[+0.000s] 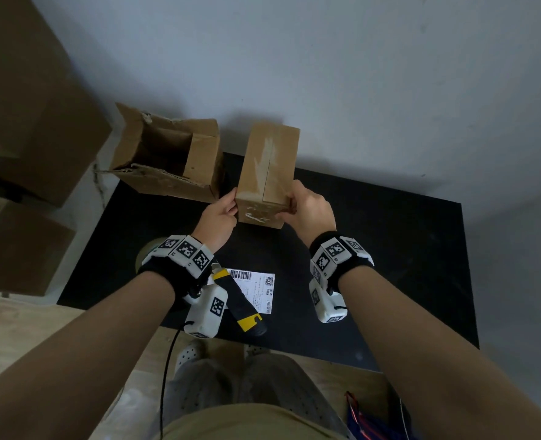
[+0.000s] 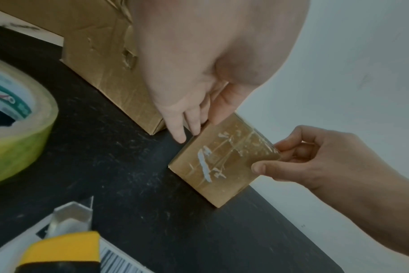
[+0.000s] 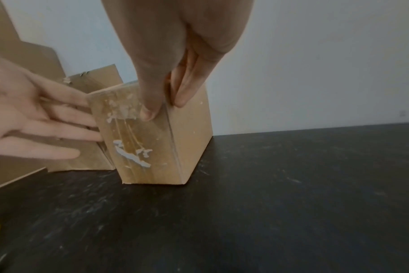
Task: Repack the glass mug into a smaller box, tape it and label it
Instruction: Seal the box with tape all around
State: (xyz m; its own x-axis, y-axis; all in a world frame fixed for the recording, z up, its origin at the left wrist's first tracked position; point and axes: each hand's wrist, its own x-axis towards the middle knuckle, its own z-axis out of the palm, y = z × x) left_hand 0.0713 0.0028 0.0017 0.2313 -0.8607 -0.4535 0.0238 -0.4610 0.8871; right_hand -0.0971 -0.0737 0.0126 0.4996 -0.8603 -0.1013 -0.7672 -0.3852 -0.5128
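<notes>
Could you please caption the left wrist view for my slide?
Both hands steady a taped small box on the black table, beside tape roll and utility knife.

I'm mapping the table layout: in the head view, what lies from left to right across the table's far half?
Opened box → left hand → taped smaller box → right hand.

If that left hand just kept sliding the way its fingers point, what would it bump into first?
The left hand points its straight fingers at the small taped box, already touching its side. It would push that box first, probably toward the right hand gripping the other corner.
</notes>
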